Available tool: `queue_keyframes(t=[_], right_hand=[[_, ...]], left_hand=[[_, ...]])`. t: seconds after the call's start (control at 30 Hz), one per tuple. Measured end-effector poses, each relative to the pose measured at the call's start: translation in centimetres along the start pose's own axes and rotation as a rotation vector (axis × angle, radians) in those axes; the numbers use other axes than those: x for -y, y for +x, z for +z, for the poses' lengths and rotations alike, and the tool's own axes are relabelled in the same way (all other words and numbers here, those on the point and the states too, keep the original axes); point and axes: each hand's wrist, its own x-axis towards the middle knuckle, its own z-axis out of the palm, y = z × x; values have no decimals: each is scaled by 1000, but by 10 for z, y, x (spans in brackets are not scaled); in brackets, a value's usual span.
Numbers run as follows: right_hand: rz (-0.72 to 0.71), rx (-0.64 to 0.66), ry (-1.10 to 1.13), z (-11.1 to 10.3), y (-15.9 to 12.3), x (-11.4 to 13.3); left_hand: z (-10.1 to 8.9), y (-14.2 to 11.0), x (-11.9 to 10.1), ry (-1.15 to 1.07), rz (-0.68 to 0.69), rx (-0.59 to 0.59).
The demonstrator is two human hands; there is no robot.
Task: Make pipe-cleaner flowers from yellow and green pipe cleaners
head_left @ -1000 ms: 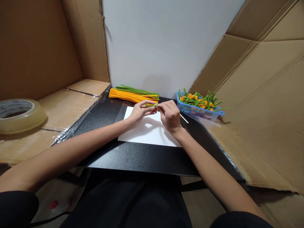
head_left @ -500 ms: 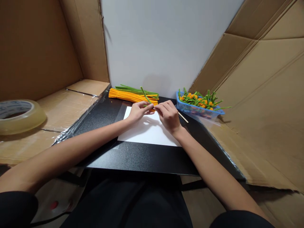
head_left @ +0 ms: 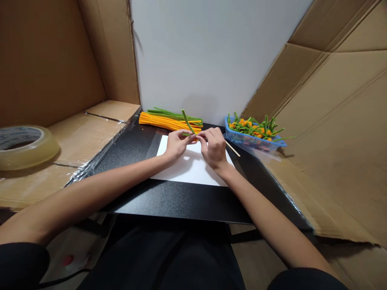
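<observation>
Between my two hands, above a sheet of white paper (head_left: 193,167), is a green pipe cleaner (head_left: 187,121), one end sticking up and away from me. A bit of orange shows beneath it at the fingertips, mostly covered. My left hand (head_left: 177,146) pinches the pipe cleaner from the left. From the right, my right hand (head_left: 214,148) has its thumb and forefinger closed at the same spot, the fingertips of both hands almost touching. Just behind lie a bundle of orange pipe cleaners (head_left: 160,121) and several green pipe cleaners (head_left: 157,110).
A blue basket (head_left: 254,141) holding green and orange pipe-cleaner pieces stands at the back right of the black table (head_left: 181,201). Beside my right hand lies a thin pale stick (head_left: 233,149). A tape roll (head_left: 45,149) rests on cardboard at left. Cardboard walls flank both sides.
The green pipe cleaner's free end has swung up from lying low between the hands to pointing upward. Both hands have shifted only slightly, still pinching close together.
</observation>
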Motion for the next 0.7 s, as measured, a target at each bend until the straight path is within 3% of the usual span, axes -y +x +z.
queue_keyframes(t=[0.1, 0.2, 0.33, 0.4, 0.5, 0.6, 0.7], right_hand=[[253, -30, 173, 1, 4, 10], [660, 13, 515, 0, 10, 16], [1168, 196, 1088, -5, 18, 15], [1331, 299, 1325, -9, 22, 14], [1453, 345, 1504, -15, 25, 15], [1533, 323, 1520, -15, 25, 19], [1456, 220, 1366, -8, 21, 22]], left_hand=[[0, 1, 1, 111, 143, 18], [-1, 3, -3, 282, 324, 28], [-4, 4, -8, 523, 596, 69], [-4, 2, -7, 528, 625, 63], [-1, -3, -1, 407, 508, -10], [2, -8, 5, 325, 427, -52], [0, -9, 3, 362, 394, -25]])
